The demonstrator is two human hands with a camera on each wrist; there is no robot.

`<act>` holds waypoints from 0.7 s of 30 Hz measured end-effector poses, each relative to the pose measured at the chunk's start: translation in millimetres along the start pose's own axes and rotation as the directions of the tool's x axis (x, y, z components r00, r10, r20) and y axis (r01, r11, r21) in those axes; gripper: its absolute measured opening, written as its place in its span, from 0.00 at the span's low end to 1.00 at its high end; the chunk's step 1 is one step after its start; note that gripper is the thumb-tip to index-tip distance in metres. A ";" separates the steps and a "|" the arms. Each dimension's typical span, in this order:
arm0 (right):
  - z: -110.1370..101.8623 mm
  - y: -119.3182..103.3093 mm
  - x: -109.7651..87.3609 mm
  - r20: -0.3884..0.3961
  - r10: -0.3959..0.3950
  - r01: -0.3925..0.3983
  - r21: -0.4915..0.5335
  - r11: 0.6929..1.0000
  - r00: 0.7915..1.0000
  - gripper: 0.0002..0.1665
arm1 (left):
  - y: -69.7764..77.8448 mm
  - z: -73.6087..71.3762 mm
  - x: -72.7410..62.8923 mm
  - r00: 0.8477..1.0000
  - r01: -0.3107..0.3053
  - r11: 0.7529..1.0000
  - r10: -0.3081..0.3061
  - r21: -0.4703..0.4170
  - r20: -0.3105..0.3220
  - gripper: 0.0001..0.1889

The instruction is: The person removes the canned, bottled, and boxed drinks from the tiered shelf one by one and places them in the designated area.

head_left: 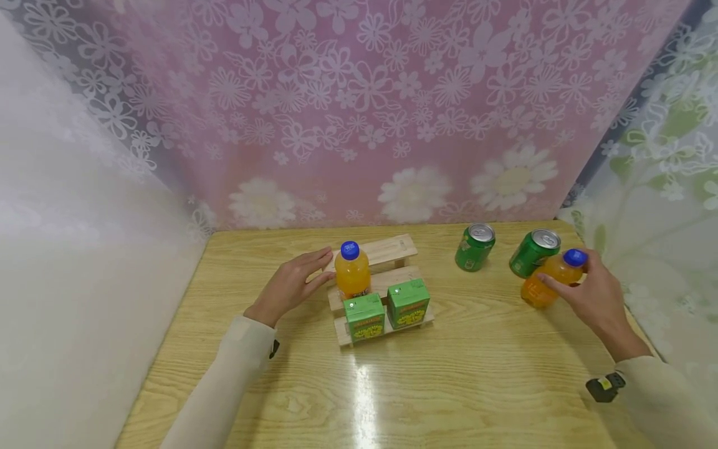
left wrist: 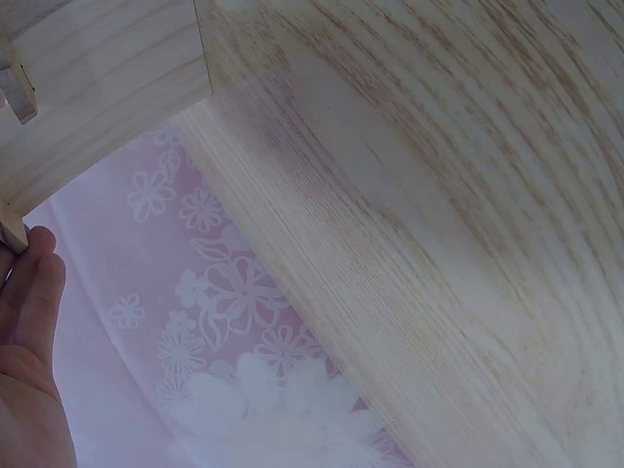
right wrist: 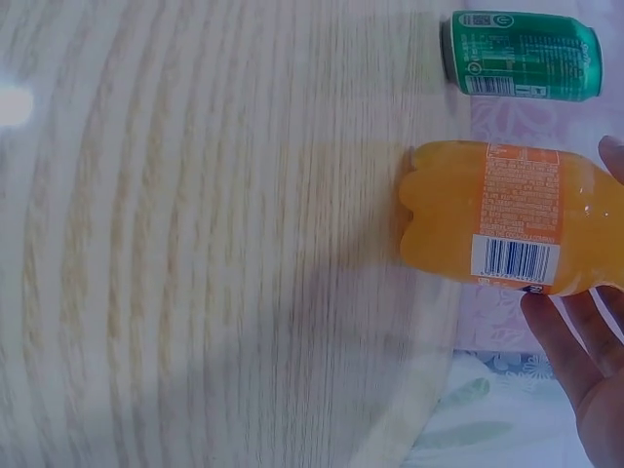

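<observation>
My right hand (head_left: 597,296) grips an orange drink bottle (head_left: 541,291) with a blue cap, thumb and fingers round its upper part. The bottle leans slightly in the head view; whether its base touches the table I cannot tell. Close behind it stands a green can (head_left: 527,254). At the left end of a stepped wooden rack (head_left: 387,249), my left hand (head_left: 288,280) pinches the top slat between thumb and fingers. In the left wrist view its fingers (left wrist: 41,302) meet the wood. A second orange drink bottle (head_left: 353,271) stands on the rack's middle step, behind two green juice cartons (head_left: 364,318) on the lowest step.
Another green can (head_left: 475,248) stands between the rack and the bottle in my right hand. The wooden table (head_left: 449,386) ends at a pink flowered curtain (head_left: 364,125) at the back. Pale cloth hangs along both sides.
</observation>
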State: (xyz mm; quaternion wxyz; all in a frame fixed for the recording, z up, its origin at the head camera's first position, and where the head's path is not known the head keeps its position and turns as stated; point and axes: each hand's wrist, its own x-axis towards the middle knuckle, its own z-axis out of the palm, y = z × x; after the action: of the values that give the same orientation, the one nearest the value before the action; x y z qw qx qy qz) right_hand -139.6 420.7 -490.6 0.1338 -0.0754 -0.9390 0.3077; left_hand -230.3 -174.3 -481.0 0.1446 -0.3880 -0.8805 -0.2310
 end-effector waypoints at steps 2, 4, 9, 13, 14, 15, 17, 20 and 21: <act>0.7 -0.4 -0.1 0.001 -0.002 0.002 -0.008 1.000 1.000 0.50 | 0.2 -0.6 0.2 1.000 -0.002 1.000 0.002 -0.004 -0.002 0.29; 1.3 -0.4 -0.3 -0.001 -0.005 0.005 -0.009 1.000 1.000 0.50 | 0.3 -1.0 0.4 1.000 -0.005 1.000 0.005 -0.007 -0.007 0.29; 2.6 0.5 -0.8 0.002 -0.002 0.002 -0.008 1.000 1.000 0.51 | 0.2 -0.8 0.7 1.000 -0.006 1.000 0.006 -0.002 -0.008 0.29; 3.3 1.4 -1.1 0.009 0.005 -0.005 0.005 1.000 1.000 0.53 | 0.3 -0.4 -0.1 1.000 0.001 1.000 -0.001 -0.004 0.001 0.29; 3.3 1.4 -1.2 0.009 0.004 -0.004 0.010 1.000 1.000 0.53 | 0.4 -0.3 -0.3 1.000 0.005 1.000 -0.005 -0.005 0.002 0.29; 3.2 1.1 -1.3 0.009 0.002 -0.002 0.016 1.000 1.000 0.53 | 0.5 -0.3 -0.5 1.000 0.010 1.000 -0.010 -0.006 0.004 0.29; 2.3 -0.2 -1.3 0.005 -0.004 0.004 0.033 0.999 1.000 0.53 | 0.8 -0.5 -0.7 1.000 0.020 1.000 -0.020 -0.008 0.008 0.29; -0.4 -3.9 -1.0 -0.016 -0.009 0.010 0.060 0.998 1.000 0.51 | 1.2 -1.0 -0.8 0.999 0.030 1.000 -0.029 -0.008 0.013 0.29; -1.7 -5.5 -0.9 -0.025 -0.011 0.012 0.071 0.997 1.000 0.50 | 1.3 -1.2 -0.9 0.999 0.031 0.999 -0.031 -0.008 0.014 0.29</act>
State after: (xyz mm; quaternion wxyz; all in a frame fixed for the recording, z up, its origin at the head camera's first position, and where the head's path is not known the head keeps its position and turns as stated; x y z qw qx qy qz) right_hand -138.5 417.1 -486.2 0.1500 -0.0690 -0.9261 0.3393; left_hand -228.7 -174.7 -480.0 0.1332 -0.3764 -0.8864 -0.2343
